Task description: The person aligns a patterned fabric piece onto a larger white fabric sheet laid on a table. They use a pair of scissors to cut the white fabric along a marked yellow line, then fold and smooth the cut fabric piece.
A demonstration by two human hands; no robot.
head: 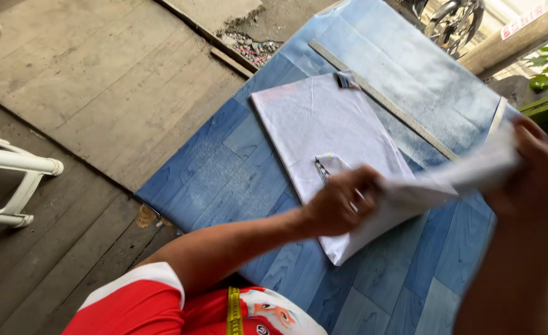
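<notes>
the white sheet (454,177) between the two hands is smeared by motion, so its edges are hard to read and whether it is paper or cloth cannot be told. the right hand (528,170) is seen mostly from the back at the frame's right side, its forearm running off the bottom edge; the fingers curl over the far end of the sheet and look clamped on it, though the fingertips themselves are hidden behind the hand. the left hand (342,201) comes in from the lower left, arm bent at the elbow, knuckles up, fingers closed on the near end of the sheet; blur hides the exact pinch. the sheet is stretched from the left fingers up and across to the right fingers, held above the table.

just under the left fingers lies a white folded cloth (323,133), flat on the blue wood-patterned table top (224,174), its lower corner partly hidden by the hand and sheet. a small dark printed patch (325,167) shows on it just beside the left knuckles, too small to make out. beyond the fingers, a long grey ruler (382,99) lies diagonally along the cloth's far edge. a yellow measuring tape (234,313) hangs over the red-and-white shirt (156,307), cut off at the bottom. a white chair (16,180) is cut at the left edge.
</notes>
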